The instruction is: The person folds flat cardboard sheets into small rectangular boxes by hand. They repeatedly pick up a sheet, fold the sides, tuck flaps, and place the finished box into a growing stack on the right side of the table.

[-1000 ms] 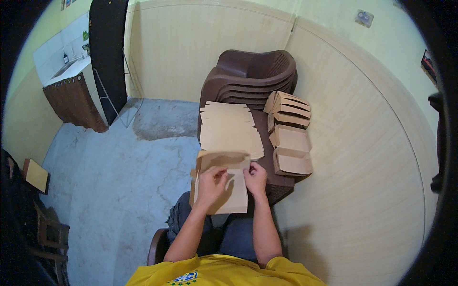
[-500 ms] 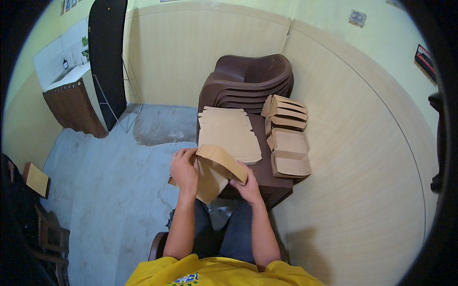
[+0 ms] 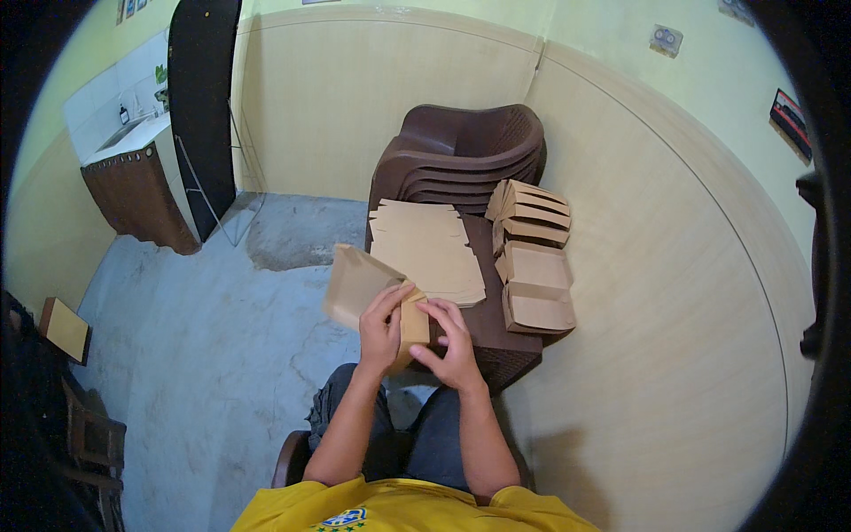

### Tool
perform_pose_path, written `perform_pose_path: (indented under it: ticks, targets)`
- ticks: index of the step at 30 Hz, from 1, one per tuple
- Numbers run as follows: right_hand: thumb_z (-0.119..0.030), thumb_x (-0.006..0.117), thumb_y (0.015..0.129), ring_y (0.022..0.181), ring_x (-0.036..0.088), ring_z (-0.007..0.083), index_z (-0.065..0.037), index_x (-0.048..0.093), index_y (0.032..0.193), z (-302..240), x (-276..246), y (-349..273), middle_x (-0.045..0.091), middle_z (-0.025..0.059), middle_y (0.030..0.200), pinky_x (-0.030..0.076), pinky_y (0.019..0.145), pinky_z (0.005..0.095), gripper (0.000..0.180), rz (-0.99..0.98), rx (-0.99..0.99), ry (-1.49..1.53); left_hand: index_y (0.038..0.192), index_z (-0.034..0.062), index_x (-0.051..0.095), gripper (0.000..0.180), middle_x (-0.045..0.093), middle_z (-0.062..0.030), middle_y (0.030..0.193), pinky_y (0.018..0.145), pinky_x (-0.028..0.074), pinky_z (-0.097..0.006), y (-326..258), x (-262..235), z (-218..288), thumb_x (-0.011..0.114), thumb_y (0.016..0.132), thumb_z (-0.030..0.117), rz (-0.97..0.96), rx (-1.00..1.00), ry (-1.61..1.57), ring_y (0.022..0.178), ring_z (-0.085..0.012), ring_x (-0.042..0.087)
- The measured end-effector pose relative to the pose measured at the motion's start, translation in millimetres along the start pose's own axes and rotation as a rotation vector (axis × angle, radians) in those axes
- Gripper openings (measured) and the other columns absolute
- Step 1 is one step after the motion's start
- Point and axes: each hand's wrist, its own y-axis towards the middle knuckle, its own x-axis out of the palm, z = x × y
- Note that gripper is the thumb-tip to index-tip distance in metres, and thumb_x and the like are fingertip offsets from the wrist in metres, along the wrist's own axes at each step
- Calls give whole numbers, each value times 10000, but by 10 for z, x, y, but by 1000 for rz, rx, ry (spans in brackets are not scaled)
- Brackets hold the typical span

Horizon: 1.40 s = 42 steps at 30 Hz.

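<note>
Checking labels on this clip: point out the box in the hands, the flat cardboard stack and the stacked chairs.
Box [image 3: 414, 326], head view: its side panel.
Flat cardboard stack [image 3: 427, 253], head view: the top sheet's middle.
Stacked chairs [image 3: 477, 163], head view: brown plastic around mid-stack.

The folded box [image 3: 355, 282], the stacked flat sheets [image 3: 421, 248] and the open boxes [image 3: 539, 264] were all plain kraft tan, while the table [image 3: 492, 324] and the stacked chairs [image 3: 470, 164] were dark brown, the chairs bearing a lattice pattern on one side. The shirt [image 3: 425, 504] was bright yellow with a blue, white and green crest [image 3: 344, 519], above dark blue-grey trousers [image 3: 443, 434]. The floor [image 3: 204, 337] was mottled pale blue-grey, the panelling [image 3: 647, 293] beige with faint streaks, the upper wall [image 3: 612, 27] pale yellow-green, and the curtain [image 3: 142, 204] brown.
</note>
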Motion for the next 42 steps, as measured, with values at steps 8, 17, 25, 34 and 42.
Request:
perform_pose_path:
  ticks: [8, 17, 25, 34, 42]
  targets:
    - [-302, 943, 783, 1103, 701, 296, -12, 686, 1104, 188, 135, -10, 682, 157, 1223, 611, 853, 387, 503, 160, 85, -44, 1166, -4, 790, 194, 782, -59, 1122, 831, 569, -266, -139, 25, -135, 664, 1072, 110, -51, -449, -503, 977, -104, 704]
    - [-310, 993, 659, 875, 743, 275, -30, 667, 964, -14, -19, 30, 715, 124, 979, 612, 808, 398, 527, 82, 107, -256, 1140, -15, 770, 203, 765, -42, 935, 748, 540, -254, -109, 44, -104, 797, 992, 120, -140, -409, -297, 856, -81, 683]
    - [-129, 909, 670, 862, 733, 205, 14, 664, 991, -68, 101, -81, 706, 106, 1006, 656, 761, 336, 428, 138, 0, -415, 1082, -44, 742, 158, 774, -84, 940, 733, 604, -320, -69, -92, -18, 703, 1010, 90, -315, -462, -263, 856, -134, 729]
    - [-6, 721, 784, 833, 724, 256, 31, 664, 975, 128, 113, -105, 727, 146, 986, 594, 762, 328, 202, 293, -54, -408, 1107, -73, 739, 197, 790, -153, 1022, 793, 627, -369, 59, 2, 50, 684, 1022, 95, -203, -291, 12, 892, -204, 769]
    - [-1, 690, 972, 1049, 693, 187, 75, 731, 958, 449, 153, -68, 718, 128, 1183, 548, 938, 307, 87, 420, 200, 56, 1196, -69, 760, 230, 793, -97, 1100, 866, 619, -327, -218, 80, -105, 752, 1024, 83, -233, -553, -550, 975, -172, 752]
